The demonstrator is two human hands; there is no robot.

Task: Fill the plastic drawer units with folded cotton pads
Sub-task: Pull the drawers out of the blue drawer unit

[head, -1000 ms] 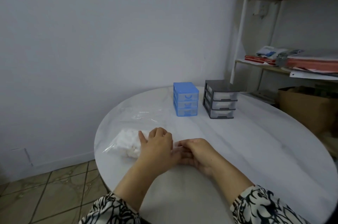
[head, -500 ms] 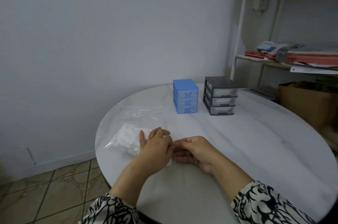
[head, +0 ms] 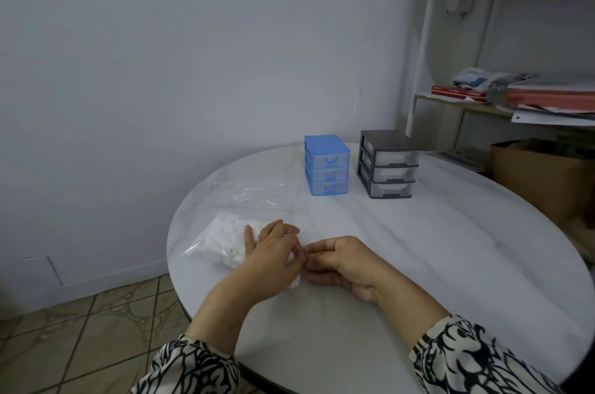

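A clear plastic bag of white cotton pads (head: pixel 222 240) lies on the left of the round white table (head: pixel 434 265). My left hand (head: pixel 273 260) rests just right of the bag. My right hand (head: pixel 338 260) meets it fingertip to fingertip, and both pinch a white cotton pad (head: pixel 294 279) that shows only as a sliver under the fingers. At the far side stand a blue three-drawer unit (head: pixel 326 165) and a dark grey three-drawer unit (head: pixel 388 163), all drawers closed.
A second, flat clear bag (head: pixel 251 194) lies beyond the pad bag. A shelf rack (head: pixel 515 104) with papers and books stands at the right, a cardboard box (head: pixel 544 174) under it. A tiled floor lies beyond the table's left edge.
My hands have drawn closer together and a little toward me, fingertips now meeting over the pad. The view has tipped slightly down.
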